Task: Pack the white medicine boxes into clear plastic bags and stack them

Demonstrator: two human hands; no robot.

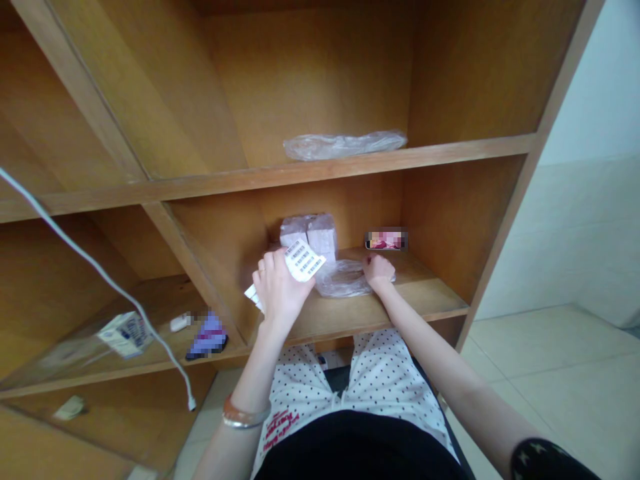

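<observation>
A wooden shelving unit (325,73) stands beside a pale tiled wall (575,227), above a tiled floor (565,373). At its middle shelf (400,308), the left hand (280,293) clamps a barcode label sheet (303,260), its middle hidden behind the fingers. The right hand (379,272), well apart, lies curled on a crumpled clear plastic bag (343,280); whether it grips, I cannot tell. Two plastic-wrapped white boxes (309,237) stand behind, and a small item (386,240) beyond them is too blurred to make out.

The brown wooden shelf (425,297) looks smooth and a bit shiny, the clear plastic bag (343,279) is thin, crinkly and glossy, and the white paper barcode strip (303,260) looks flat and matt.
</observation>
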